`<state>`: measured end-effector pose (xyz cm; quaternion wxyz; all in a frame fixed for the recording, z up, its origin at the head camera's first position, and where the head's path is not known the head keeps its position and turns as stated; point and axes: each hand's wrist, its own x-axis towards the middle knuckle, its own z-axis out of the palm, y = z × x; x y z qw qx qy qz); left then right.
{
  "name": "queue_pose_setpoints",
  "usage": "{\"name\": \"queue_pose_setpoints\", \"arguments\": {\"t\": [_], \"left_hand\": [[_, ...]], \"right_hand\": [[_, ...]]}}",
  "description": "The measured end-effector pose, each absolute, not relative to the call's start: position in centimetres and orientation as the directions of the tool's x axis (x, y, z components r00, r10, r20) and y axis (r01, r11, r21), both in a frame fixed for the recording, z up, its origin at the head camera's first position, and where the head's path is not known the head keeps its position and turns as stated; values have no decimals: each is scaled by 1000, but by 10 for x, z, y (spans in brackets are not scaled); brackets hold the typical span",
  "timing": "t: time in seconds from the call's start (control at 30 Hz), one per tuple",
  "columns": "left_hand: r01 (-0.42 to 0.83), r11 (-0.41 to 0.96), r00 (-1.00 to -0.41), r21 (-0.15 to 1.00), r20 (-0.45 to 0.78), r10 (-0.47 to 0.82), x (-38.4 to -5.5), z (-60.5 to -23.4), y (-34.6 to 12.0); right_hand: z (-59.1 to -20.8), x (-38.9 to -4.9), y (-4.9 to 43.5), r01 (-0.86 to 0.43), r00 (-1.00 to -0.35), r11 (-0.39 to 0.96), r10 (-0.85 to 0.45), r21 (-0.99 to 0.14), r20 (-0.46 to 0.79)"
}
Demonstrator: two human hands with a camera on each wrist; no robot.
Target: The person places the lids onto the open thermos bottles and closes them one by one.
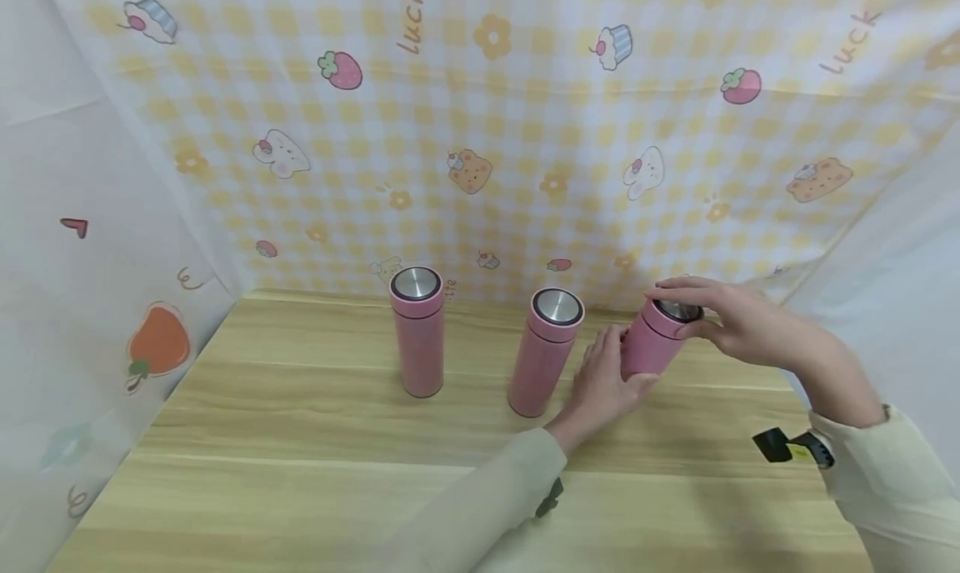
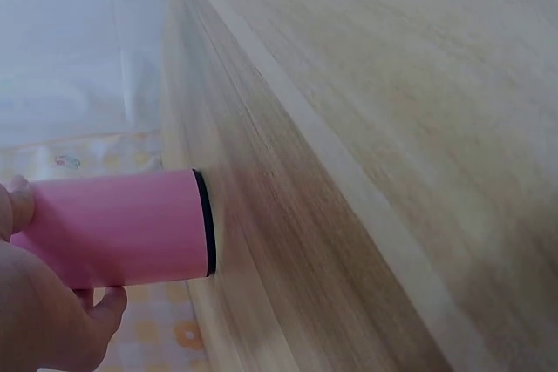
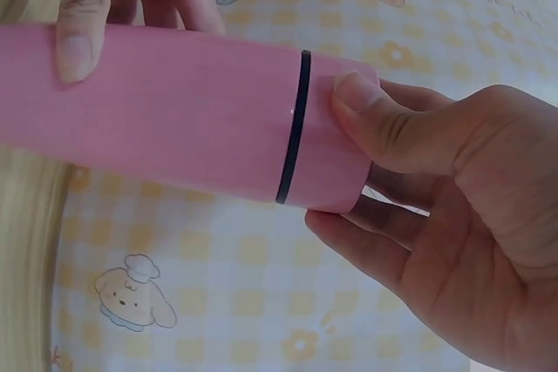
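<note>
A pink thermos bottle (image 1: 647,350) stands at the right of the table, its black-rimmed base at the wood in the left wrist view. My left hand (image 1: 609,381) grips its body, thumb on one side and fingers on the other. Around the lid (image 3: 342,132) curl the thumb and fingers of my right hand (image 1: 757,327), partly covering the silver top. A thin black ring (image 3: 294,128) separates lid from body. Two more pink thermos bottles stand to the left: the middle one (image 1: 542,361) beside my left hand, the other (image 1: 420,340) farther left.
The wooden table (image 1: 315,440) reaches back to a yellow checked cloth (image 1: 420,140) hanging close behind the bottles. White cloth sheets (image 1: 90,323) hang at the left and right sides.
</note>
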<state>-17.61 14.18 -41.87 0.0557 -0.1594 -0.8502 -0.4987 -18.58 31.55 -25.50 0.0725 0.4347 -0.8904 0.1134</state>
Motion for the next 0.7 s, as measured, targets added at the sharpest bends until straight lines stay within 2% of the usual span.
{"name": "queue_pose_setpoints", "arguments": {"t": [0.47,0.7], "left_hand": [[303,474,-952,827,235,197,-175,-420,144],[306,463,-951,832,244,190,-175,-419,145]], "right_hand": [[-260,-181,306,-750,-660,639,-708,-170,250],[-259,-177,301,-720,-690,679,-679,-140,251]]}}
